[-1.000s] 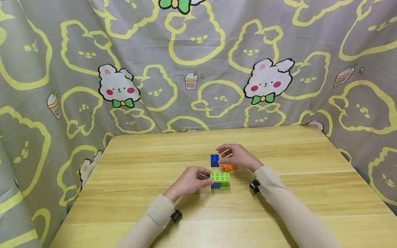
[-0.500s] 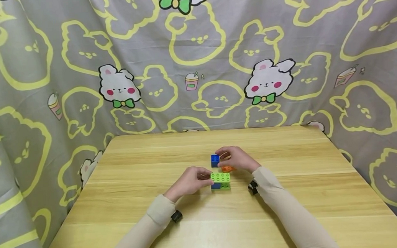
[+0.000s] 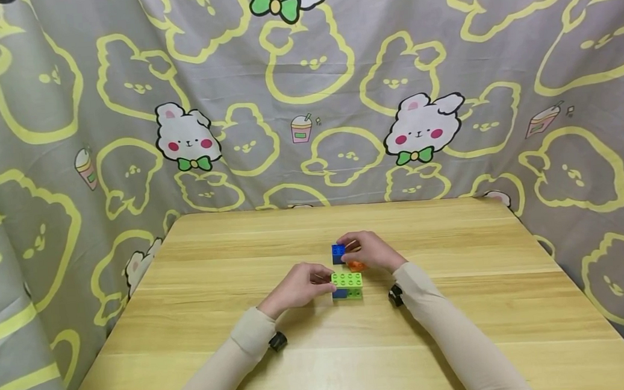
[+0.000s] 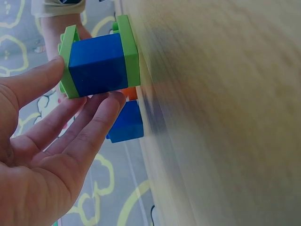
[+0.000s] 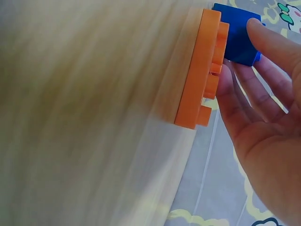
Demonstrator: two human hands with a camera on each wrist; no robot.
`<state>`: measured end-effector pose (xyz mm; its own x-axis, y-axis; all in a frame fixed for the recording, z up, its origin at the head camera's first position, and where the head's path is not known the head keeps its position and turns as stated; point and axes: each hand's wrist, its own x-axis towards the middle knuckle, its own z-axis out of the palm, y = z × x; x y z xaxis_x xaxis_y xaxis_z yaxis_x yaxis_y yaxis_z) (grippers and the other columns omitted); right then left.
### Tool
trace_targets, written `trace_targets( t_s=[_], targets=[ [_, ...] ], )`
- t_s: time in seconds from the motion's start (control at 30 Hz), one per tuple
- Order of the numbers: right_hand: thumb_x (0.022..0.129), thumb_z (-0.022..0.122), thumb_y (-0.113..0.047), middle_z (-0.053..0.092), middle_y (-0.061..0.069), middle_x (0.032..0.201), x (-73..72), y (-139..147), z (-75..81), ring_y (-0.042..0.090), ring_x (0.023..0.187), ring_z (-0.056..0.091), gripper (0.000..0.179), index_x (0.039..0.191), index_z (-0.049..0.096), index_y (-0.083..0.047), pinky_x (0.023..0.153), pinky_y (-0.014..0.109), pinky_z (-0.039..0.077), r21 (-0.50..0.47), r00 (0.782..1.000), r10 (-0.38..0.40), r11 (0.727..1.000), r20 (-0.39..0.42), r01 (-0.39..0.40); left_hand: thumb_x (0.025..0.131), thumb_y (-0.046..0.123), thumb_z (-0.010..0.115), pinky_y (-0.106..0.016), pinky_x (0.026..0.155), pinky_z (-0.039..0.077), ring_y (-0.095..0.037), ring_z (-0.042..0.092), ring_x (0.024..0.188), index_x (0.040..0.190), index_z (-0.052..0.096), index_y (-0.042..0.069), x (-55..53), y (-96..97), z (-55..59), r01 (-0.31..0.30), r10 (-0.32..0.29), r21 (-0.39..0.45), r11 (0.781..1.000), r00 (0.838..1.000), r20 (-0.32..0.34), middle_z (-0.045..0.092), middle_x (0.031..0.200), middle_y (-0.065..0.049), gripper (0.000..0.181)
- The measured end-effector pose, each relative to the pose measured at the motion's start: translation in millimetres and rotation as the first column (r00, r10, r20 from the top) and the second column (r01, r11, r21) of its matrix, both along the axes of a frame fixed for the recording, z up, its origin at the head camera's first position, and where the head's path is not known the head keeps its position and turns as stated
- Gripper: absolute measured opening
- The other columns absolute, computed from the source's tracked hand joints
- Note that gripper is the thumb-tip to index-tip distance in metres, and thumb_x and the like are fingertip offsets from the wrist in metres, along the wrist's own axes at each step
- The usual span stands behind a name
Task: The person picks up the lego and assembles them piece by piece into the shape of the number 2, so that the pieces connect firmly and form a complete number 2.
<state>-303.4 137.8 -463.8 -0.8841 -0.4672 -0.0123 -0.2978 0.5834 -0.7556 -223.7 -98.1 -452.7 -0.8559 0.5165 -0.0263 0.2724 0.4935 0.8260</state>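
In the head view my left hand holds the left end of a small stack of building bricks. It has a light green plate on top, a blue brick in the middle and another green plate beneath. My left thumb presses the top plate, while the fingers lie along the far side. Behind the stack, my right hand pinches a second blue brick between thumb and fingers. An orange plate with studs lies flat beside that brick, partly under the right hand in the head view.
The wooden table extends around the bricks on all sides. A patterned grey curtain hangs behind its far edge and down both sides. Black wrist devices sit under both sleeves.
My right hand has moved slightly left and down, from over the orange plate onto the rear blue brick. My left hand stays on the green and blue stack.
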Motion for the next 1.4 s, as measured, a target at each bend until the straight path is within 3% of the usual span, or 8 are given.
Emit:
trace_targets(
  t_s=[0.23,0.8,1.4],
  targets=[
    [0.095,0.075,-0.016,0.070,0.012,0.125,5.9,4.9,2.7,0.029,0.114,0.067,0.039,0.132,0.067,-0.009,0.096,0.044,0.057,-0.019,1.000,-0.014,1.000,0.012,0.014,0.097,0.023,0.073,-0.039,0.091,0.059,-0.019,0.072,0.101,0.120,0.073,0.005,0.2,0.3,0.8,0.008,-0.008,0.001,1.000,1.000,-0.007,0.075,0.111,-0.006,0.029],
    [0.097,0.073,-0.019,0.068,0.011,0.129,19.2,12.8,13.4,0.030,0.114,0.068,0.039,0.135,0.065,-0.012,0.093,0.043,0.058,-0.062,0.999,-0.021,0.998,-0.033,0.019,0.097,0.025,0.073,-0.037,0.087,0.060,-0.020,0.073,0.101,0.121,0.073,0.007,0.1,-0.2,-0.9,-0.008,0.008,0.005,1.000,0.998,0.054,0.074,0.116,-0.007,0.030],
    [0.096,0.074,-0.018,0.067,0.010,0.130,39.0,21.7,28.8,0.030,0.114,0.067,0.039,0.134,0.066,-0.013,0.094,0.044,0.058,-0.080,0.994,-0.019,0.997,-0.111,0.010,0.096,0.026,0.074,-0.036,0.085,0.060,-0.019,0.073,0.098,0.123,0.072,0.007,0.6,-0.6,0.3,-0.007,0.006,0.008,1.000,0.998,0.055,0.073,0.116,-0.008,0.033]
  ],
)
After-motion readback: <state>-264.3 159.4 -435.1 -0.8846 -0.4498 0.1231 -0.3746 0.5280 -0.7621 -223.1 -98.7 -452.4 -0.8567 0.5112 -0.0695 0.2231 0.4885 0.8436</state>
